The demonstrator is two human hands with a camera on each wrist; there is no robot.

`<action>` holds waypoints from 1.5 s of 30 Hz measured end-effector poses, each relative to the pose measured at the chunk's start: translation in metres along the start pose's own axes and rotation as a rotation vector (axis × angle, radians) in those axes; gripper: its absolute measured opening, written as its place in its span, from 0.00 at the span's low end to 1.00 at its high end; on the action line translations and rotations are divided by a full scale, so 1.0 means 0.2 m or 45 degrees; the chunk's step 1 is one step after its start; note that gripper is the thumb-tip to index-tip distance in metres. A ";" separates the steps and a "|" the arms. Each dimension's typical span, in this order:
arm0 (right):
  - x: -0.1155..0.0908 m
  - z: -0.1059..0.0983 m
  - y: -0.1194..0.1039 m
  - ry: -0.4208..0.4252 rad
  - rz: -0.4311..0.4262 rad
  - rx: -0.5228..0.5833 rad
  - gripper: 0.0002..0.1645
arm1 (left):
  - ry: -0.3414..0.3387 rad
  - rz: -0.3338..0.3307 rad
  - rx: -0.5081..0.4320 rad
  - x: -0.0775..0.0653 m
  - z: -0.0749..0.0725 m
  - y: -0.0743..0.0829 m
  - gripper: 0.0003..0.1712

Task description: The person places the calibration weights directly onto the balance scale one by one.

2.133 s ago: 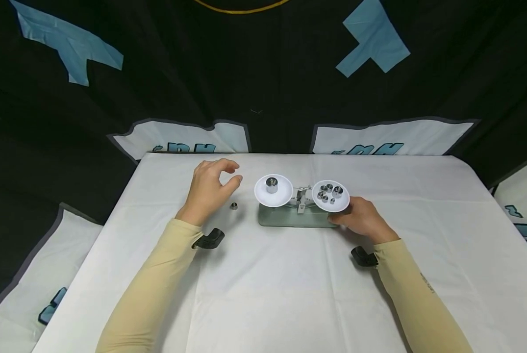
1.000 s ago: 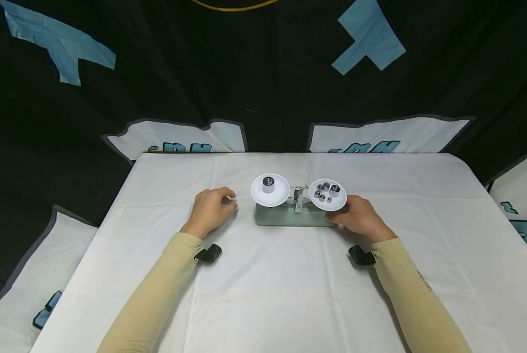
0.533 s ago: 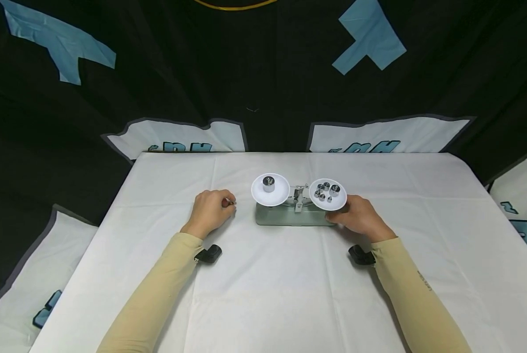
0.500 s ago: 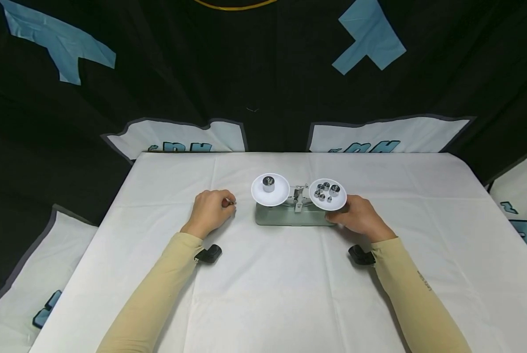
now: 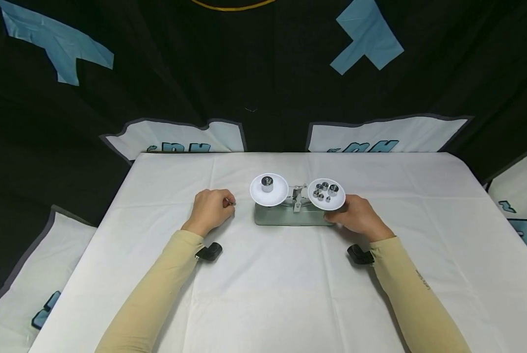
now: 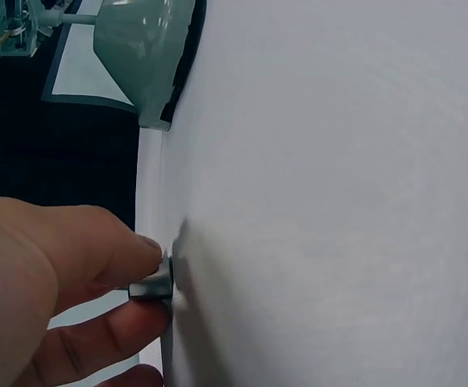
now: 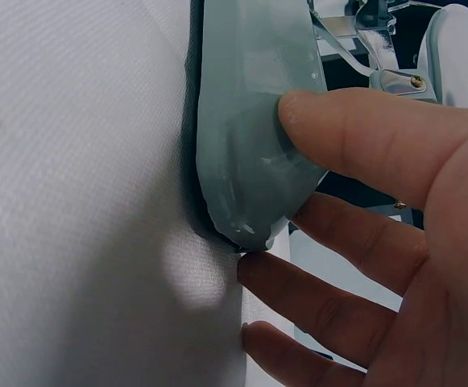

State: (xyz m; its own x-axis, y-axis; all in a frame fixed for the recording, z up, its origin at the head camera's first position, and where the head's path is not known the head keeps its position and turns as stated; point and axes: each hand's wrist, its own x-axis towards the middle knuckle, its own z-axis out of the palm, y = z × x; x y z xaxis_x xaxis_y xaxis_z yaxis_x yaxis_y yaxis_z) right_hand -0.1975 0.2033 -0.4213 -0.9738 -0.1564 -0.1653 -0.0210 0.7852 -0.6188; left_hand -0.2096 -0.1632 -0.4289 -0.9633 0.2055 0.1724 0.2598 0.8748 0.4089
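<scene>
My left hand (image 5: 210,210) is low over the white tablecloth, left of a green balance scale (image 5: 275,215). In the left wrist view, its thumb and finger pinch a small metal weight (image 6: 151,286), which stands at the cloth's surface. My right hand (image 5: 357,215) holds the right end of the scale's base, thumb on the front face and fingers round the end, as the right wrist view shows. One large cylindrical weight (image 5: 267,184) stands on the left white pan (image 5: 258,197). The right pan (image 5: 340,202) carries several smaller weights (image 5: 320,190).
The white-covered table (image 5: 263,294) spreads in front of and around the scale. Behind its far edge hangs a black cloth (image 5: 272,98) with blue and white patches. A black wrist camera (image 5: 209,252) sits under the left forearm, another (image 5: 360,255) under the right.
My left hand has come down from beside the small weight and closed its thumb and finger on it. In the last half second both hands have barely moved. The right hand keeps its hold.
</scene>
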 end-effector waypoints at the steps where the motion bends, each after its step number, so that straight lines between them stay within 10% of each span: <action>1: 0.00 0.00 0.00 0.000 0.001 0.000 0.34 | -0.003 -0.002 -0.002 0.00 0.00 0.00 0.05; 19: 0.00 0.00 -0.01 -0.009 0.002 -0.007 0.35 | 0.095 0.094 0.015 0.01 -0.10 0.06 0.08; 32: 0.00 -0.01 -0.01 -0.015 0.005 0.000 0.36 | 0.171 0.226 -0.047 0.03 -0.35 0.32 0.11; 45: 0.00 0.00 0.00 -0.017 0.012 -0.001 0.37 | 0.099 0.344 -0.040 0.03 -0.35 0.51 0.11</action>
State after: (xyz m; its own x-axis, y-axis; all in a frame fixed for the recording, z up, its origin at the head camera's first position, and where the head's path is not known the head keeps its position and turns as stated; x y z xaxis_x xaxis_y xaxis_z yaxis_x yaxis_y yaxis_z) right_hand -0.1975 0.2028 -0.4204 -0.9708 -0.1568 -0.1813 -0.0121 0.7873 -0.6164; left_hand -0.1845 -0.1034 -0.3242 -0.8512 0.3940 0.3468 0.5096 0.7785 0.3663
